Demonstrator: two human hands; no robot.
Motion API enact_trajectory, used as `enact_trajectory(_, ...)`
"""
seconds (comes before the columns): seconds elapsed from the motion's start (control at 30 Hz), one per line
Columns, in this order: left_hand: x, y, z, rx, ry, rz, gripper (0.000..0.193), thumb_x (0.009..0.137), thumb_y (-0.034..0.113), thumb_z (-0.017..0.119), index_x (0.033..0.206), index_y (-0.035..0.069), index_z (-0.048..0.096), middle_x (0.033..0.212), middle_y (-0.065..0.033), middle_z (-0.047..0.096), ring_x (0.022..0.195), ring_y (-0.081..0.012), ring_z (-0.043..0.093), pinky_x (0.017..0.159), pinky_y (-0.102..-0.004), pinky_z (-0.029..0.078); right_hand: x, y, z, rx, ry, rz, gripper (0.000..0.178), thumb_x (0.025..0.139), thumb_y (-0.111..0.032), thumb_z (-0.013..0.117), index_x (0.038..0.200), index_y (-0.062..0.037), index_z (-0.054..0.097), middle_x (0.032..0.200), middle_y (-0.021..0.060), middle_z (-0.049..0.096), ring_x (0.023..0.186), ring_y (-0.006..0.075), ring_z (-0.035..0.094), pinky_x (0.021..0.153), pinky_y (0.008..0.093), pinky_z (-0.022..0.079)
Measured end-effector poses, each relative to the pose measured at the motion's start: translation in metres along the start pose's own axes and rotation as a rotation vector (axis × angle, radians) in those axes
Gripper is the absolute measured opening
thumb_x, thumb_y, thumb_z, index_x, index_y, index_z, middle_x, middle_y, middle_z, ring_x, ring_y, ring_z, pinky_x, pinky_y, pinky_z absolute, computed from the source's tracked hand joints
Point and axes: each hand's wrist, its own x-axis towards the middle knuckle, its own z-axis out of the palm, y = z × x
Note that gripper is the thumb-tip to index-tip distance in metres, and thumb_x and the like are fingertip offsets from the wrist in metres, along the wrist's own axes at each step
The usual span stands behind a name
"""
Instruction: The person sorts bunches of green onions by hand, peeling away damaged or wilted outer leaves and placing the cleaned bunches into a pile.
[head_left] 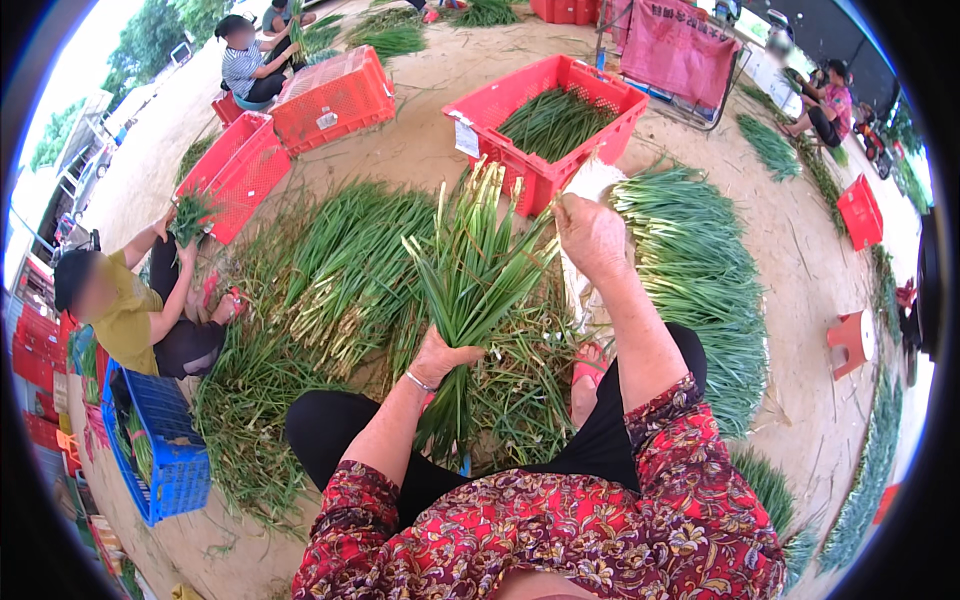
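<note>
A bunch of long green Chinese chives (pixel 478 285) stands up in front of me, pale stem ends upward and leaves fanning out. My left hand (pixel 440 360) is closed around its lower part, and the leaf tips hang below. Up and to the right, my right hand (pixel 592 237) is closed, its fingers pinching thin leaves at the bunch's right side. Beyond that hand lies a white sheet (pixel 592 185). Neatly laid chives (pixel 692 290) cover the ground to the right, and a looser heap of chives (pixel 350 270) lies to the left.
Loose leaf scraps (pixel 530 385) litter the ground between my feet. Ahead stands a red crate (pixel 520 170) holding chives. More red crates (pixel 335 105) and a blue crate (pixel 180 475) stand leftward. A co-worker (pixel 135 310) sits at left; others sit farther off. A red stool (pixel 848 342) is at right.
</note>
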Motion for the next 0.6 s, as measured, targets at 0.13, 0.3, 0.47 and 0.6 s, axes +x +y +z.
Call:
enact_trajectory(0.13,-0.001,-0.004,-0.012,0.016,0.016,0.030,0.046,0.069,-0.003,0.077,0.111,0.004,0.059,0.096,-0.0049,0.068,0.077,-0.0126,0.064,0.064,-0.0274,0.053,0.010,0.026,-0.013,0.010,0.174,0.076,0.018,0.090,-0.025,0.059,0.083,-0.0089,0.056,0.072,0.0152,0.063,0.066,0.0387,0.062,0.058,0.0475,0.049)
enact_trajectory(0.3,-0.006,0.002,-0.025,-0.013,0.046,0.045,0.048,0.070,-0.005,0.074,0.115,0.003,0.061,0.106,-0.0066,0.069,0.079,-0.0117,0.064,0.066,-0.0260,0.052,0.022,0.048,-0.046,0.121,0.494,0.193,0.017,0.093,-0.019,0.059,0.082,-0.0057,0.058,0.064,0.0099,0.060,0.057,0.0215,0.058,0.054,0.0358,0.045)
enact_trajectory(0.47,-0.006,-0.007,-0.042,-0.051,0.158,0.078,0.042,0.071,-0.006,0.071,0.111,0.001,0.062,0.103,-0.0089,0.068,0.067,-0.0146,0.062,0.058,-0.0284,0.052,0.023,0.064,-0.070,0.278,0.261,0.317,0.010,0.087,-0.014,0.063,0.089,-0.0039,0.065,0.059,0.0062,0.054,0.053,0.0166,0.046,0.052,0.0277,0.037)
enact_trajectory(0.6,-0.002,-0.015,-0.049,-0.037,0.190,0.057,0.040,0.070,-0.004,0.073,0.108,0.003,0.064,0.096,-0.0054,0.069,0.067,-0.0114,0.062,0.056,-0.0257,0.050,0.007,0.025,-0.046,0.217,-0.524,0.093,0.031,0.076,-0.017,0.073,0.105,-0.0053,0.069,0.057,0.0053,0.054,0.055,0.0215,0.053,0.056,0.0335,0.044)
